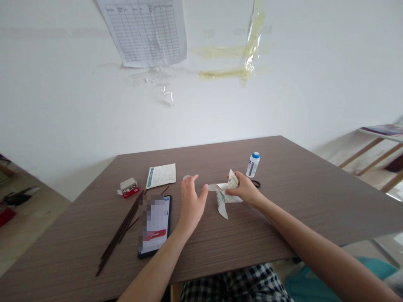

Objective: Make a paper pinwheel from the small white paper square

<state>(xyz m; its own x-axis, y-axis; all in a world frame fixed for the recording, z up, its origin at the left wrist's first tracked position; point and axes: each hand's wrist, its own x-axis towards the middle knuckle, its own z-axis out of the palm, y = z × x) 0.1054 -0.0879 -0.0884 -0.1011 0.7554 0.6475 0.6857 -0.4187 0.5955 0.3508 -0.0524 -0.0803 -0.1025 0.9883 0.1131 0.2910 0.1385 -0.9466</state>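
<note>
A printed-paper pinwheel with curled blades is held just above the brown table. My right hand grips it from the right, thumb and fingers closed on its upper right blade. My left hand is raised to its left, thumb and fingers apart and holding nothing. The left thumb tip comes close to the pinwheel's left blade; whether they touch, I cannot tell. Behind the left fingers shows a small, pale, round thing, partly hidden. Beyond the right hand stands a white bottle with a blue cap.
A phone with a lit screen lies left of my left forearm. Thin dark sticks lie beside it. Farther back are an open red and white box and a printed sheet. A black loop shows near the bottle.
</note>
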